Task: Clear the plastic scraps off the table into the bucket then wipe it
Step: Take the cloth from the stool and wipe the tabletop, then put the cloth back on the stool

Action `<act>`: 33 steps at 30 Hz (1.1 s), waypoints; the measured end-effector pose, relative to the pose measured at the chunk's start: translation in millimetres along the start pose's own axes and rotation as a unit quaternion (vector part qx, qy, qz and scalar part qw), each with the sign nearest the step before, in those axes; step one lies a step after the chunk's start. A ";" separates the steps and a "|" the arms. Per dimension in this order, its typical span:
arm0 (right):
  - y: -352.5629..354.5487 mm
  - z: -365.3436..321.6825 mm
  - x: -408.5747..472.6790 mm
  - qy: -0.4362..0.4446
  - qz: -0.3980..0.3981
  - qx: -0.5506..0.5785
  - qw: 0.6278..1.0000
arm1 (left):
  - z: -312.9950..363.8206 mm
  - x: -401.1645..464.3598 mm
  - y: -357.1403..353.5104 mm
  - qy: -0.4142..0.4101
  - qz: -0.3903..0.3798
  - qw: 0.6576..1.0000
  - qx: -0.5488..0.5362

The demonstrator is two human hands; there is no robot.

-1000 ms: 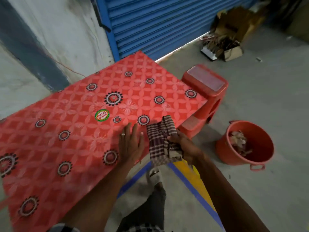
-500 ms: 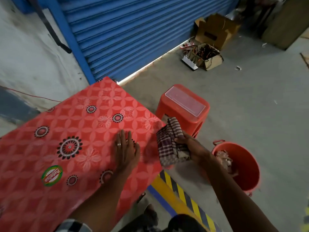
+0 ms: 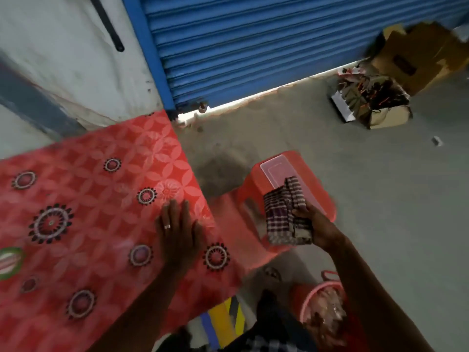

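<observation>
**A:** Left hand (image 3: pixel 177 231) flat on the table (image 3: pixel 83 224), palm down, fingers spread, ring showing. Same pose as half a second back, just nearer the right edge of the top now. Gripping nothing.

**B:** And the right hand (image 3: pixel 317 227)? Closed round the cloth (image 3: pixel 285 214), checked brown and white, bunched up. Half a second ago held right at the table edge; now clear of it, out over the red stool (image 3: pixel 256 184), well apart from the top.

**A:** Yep. Can't tell if the cloth touches the stool or just hangs above it. Clear lid (image 3: pixel 275 168) on the stool partly hidden behind the cloth.

**B:** Bucket (image 3: pixel 308 298)?

**A:** On the floor, low in view, under the right forearm. Pale scraps (image 3: pixel 330 304) piled inside, blurry. Was off to the right of the arm before, now tucked beneath it. View swung too: the round sticker (image 3: pixel 10 260) slid to the far left edge.

**B:** Tabletop looks bare of scraps, only the flower print showing. Blue shutter (image 3: pixel 253 47) behind, cardboard boxes (image 3: pixel 416 59) by it, upper right.
</observation>
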State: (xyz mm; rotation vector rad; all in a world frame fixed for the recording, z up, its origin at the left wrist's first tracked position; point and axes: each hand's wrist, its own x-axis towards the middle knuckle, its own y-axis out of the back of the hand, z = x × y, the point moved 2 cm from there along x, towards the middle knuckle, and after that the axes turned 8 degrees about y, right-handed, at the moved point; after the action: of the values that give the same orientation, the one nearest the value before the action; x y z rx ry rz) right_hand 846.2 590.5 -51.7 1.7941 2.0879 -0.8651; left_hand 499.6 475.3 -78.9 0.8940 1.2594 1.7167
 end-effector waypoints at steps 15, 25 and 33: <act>109.3 -13.7 174.6 -0.099 -0.118 -0.111 0.982 | 35.9 -4.9 -25.8 0.123 0.048 0.989 0.060; 100.1 2.6 179.3 0.038 0.010 -0.479 0.877 | 51.6 -19.3 -26.1 0.145 0.046 0.986 0.068; 90.6 10.8 147.6 0.099 0.098 -0.688 0.713 | 55.9 -30.3 -26.3 0.134 0.075 0.986 0.066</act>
State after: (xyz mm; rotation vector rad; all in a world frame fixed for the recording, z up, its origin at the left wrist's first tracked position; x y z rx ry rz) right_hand 900.7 709.3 -165.9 1.1043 1.6358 0.8690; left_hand 567.1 474.5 -92.6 0.8740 1.5311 1.9401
